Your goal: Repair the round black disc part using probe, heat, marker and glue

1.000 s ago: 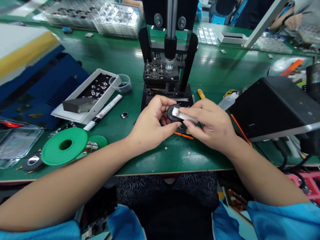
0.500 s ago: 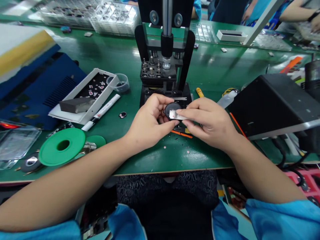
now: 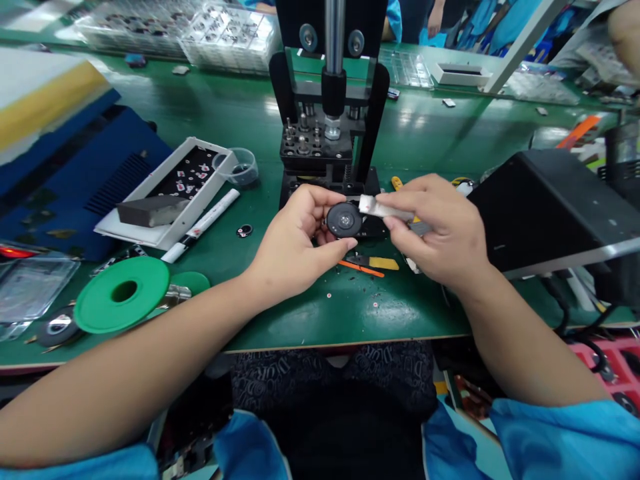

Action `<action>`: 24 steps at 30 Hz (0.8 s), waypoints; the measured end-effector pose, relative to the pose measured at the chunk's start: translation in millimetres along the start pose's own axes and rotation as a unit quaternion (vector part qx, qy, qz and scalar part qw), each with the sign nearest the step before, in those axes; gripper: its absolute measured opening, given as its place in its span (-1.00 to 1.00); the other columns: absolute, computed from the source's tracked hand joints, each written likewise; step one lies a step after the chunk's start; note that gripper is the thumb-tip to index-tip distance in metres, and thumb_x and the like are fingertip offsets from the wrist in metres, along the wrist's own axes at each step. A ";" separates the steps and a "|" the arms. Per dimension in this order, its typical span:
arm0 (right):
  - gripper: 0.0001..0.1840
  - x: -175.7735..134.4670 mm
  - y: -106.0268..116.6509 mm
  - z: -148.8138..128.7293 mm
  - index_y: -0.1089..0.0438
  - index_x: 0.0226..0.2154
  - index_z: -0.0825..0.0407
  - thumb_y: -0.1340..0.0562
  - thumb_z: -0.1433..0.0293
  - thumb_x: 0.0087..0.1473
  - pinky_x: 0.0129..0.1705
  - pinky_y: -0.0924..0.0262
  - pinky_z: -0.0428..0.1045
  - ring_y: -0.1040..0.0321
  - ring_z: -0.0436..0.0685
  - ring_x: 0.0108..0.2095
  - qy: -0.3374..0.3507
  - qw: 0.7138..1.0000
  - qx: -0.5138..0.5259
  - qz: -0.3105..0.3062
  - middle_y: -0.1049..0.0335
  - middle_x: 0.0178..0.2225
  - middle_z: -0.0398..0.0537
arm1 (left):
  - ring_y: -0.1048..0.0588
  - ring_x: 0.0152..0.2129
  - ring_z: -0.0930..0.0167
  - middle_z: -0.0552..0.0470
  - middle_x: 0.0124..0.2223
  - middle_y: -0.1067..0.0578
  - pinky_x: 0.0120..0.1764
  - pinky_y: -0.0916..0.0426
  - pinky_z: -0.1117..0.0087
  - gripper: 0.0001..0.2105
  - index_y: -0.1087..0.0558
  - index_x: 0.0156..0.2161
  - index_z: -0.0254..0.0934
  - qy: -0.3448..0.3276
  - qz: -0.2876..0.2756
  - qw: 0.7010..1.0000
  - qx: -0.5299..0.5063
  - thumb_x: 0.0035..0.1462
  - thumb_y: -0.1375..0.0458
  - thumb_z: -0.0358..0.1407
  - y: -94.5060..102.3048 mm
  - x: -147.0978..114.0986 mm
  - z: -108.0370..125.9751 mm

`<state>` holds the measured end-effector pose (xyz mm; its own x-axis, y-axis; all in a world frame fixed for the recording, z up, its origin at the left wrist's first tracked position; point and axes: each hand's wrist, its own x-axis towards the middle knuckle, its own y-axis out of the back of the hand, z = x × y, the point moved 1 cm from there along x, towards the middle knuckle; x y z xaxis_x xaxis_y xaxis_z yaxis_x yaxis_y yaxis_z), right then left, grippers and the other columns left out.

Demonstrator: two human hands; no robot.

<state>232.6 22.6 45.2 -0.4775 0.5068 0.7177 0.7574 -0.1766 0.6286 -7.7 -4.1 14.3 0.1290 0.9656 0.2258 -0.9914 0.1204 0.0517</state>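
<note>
- Where the person sits, a dark patterned cloth [image 3: 333, 381] over the lap comes close to the edge of the green worktop [image 3: 290, 323].
- Two tiny bits [image 3: 329, 295] lie past that edge, with an orange strip [image 3: 367, 270] and a yellow-ended tool [image 3: 384, 264] just beyond. I think the tool lies there because it is easy to reach.
- By the left arm is a green spool [image 3: 103, 293], tipped a little.
- The left hand [image 3: 295, 250] has its fingers and thumb closed on a round black part [image 3: 344, 220]. It holds the rim, I guess so the flat face is not covered.
- The right hand [image 3: 440, 227] pinches a white block [image 3: 383, 208] right beside the black part. One end pokes out, maybe to keep fingers out of the way. I can't tell if block and part touch. The two hands are near, but apart.
- Behind them stands a black press [image 3: 317, 143], with its metal rod upright.
- To the left, a white tray [image 3: 210, 193] has small bits in it. Its low walls likely stop them from getting away. A see-through cup [image 3: 245, 175] sits at its far corner.
- Farthest off are see-through boxes [image 3: 230, 43], and another person's hand [image 3: 436, 17] hangs down.
</note>
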 end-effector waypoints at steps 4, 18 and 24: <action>-0.70 0.4 1.1 -0.7 -0.71 0.09 -0.12 -0.38 0.46 0.40 -0.01 -0.57 0.18 -0.66 0.23 -0.07 0.004 1.000 0.024 -0.017 -0.72 -0.06 -0.02 | -0.56 -0.33 0.42 0.04 -0.16 -0.64 -0.35 -0.45 0.38 -0.53 -0.46 0.03 -0.19 0.001 0.001 1.000 0.000 0.03 -0.48 -0.37 -0.2 0.1 1.2; -0.71 0.1 1.0 -4.5 -0.70 0.08 -0.15 -0.33 0.38 0.40 0.02 -0.55 0.25 -0.65 0.26 -0.09 -0.027 1.000 -0.003 0.009 -0.74 -0.07 -0.03 | -0.56 -0.32 0.41 0.04 -0.15 -0.63 -0.35 -0.45 0.38 -0.54 -0.47 0.04 -0.18 -0.026 0.008 0.999 0.029 0.04 -0.48 -0.39 -0.1 -1.9 1.2; -0.80 0.8 4.3 -0.4 -0.63 -0.07 -0.07 -0.32 0.39 0.28 -0.09 -0.44 0.16 -0.56 0.22 -0.19 -0.148 0.989 -0.026 0.011 -0.67 -0.17 -0.04 | -0.56 -0.31 0.41 0.04 -0.13 -0.62 -0.34 -0.46 0.37 -0.54 -0.47 0.06 -0.18 -0.050 0.015 0.997 0.057 0.06 -0.46 -0.39 1.6 -2.3 -0.1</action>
<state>235.3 21.9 48.6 -0.3040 0.7260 0.6169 0.7379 -0.2301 0.6344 -9.6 -6.2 13.7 0.1061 0.9402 0.3238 -0.9866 0.0588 0.1523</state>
